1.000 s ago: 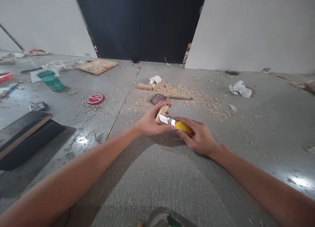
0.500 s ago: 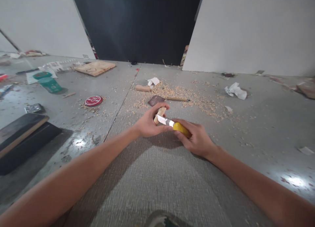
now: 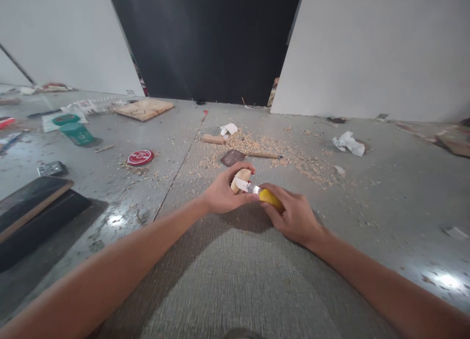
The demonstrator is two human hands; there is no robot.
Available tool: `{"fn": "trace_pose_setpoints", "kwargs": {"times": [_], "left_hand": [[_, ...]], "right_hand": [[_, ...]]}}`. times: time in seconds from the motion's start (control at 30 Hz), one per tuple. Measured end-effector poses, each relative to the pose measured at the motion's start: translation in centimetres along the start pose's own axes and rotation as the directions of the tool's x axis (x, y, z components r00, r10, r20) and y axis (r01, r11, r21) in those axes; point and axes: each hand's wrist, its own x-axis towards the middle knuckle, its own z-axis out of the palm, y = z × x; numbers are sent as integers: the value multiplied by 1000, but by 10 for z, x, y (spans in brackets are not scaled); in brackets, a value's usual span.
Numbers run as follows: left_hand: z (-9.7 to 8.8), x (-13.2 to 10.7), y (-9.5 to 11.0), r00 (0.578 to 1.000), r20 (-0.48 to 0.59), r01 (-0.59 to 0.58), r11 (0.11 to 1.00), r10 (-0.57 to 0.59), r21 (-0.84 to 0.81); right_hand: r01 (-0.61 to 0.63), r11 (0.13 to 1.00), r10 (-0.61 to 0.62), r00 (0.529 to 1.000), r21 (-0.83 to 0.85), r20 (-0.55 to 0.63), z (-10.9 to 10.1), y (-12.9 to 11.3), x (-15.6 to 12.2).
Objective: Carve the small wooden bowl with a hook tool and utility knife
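Note:
Between the fingers and thumb of my left hand (image 3: 221,193) is a small pale piece of wood (image 3: 243,173). My right hand (image 3: 295,212) is closed round the yellow handle of a utility knife (image 3: 270,199). Its bright blade (image 3: 244,184) lies against or just over the near face of the wood; actual contact is hard to make out. My left thumb reaches toward the front end of the handle. Beyond my hands, wood shavings (image 3: 253,142) are scattered on the grey floor, with a brown flat piece (image 3: 232,157) and a thin wooden-handled tool (image 3: 262,155) among them.
A wood block (image 3: 213,139) and crumpled paper (image 3: 348,143) lie farther off. To the left are a red round lid (image 3: 140,157), a green cup (image 3: 77,133), a wooden board (image 3: 144,108) and a black object with a wooden strip (image 3: 35,209). Panels stand at the back.
The wood has turned in my left hand, showing a broader face. The knife blade has shifted slightly along with it. The whole view has tipped a little, so things sit lower.

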Motion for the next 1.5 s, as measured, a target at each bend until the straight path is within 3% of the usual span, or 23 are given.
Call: {"fn": "trace_pose_setpoints", "kwargs": {"times": [0.27,0.57,0.93,1.27,1.5], "left_hand": [[0,0,0,1000,-17,-14,1000,14,19],[0,-1,0,1000,1,-29,1000,29,3],[2,-2,-2,999,-17,-33,999,32,-44],[1,-2,-2,1000,28,12,987,-8,-162],[2,-1,0,998,63,40,971,-26,-235]], "right_hand": [[-8,1000,8,1000,-2,-12,0,-1,1],[11,988,-11,1000,154,0,1,4,0],[-45,982,42,999,183,19,-2,1,3],[16,979,-20,1000,203,20,-1,1,1],[-8,980,-1,999,200,47,-2,2,-1]]}}
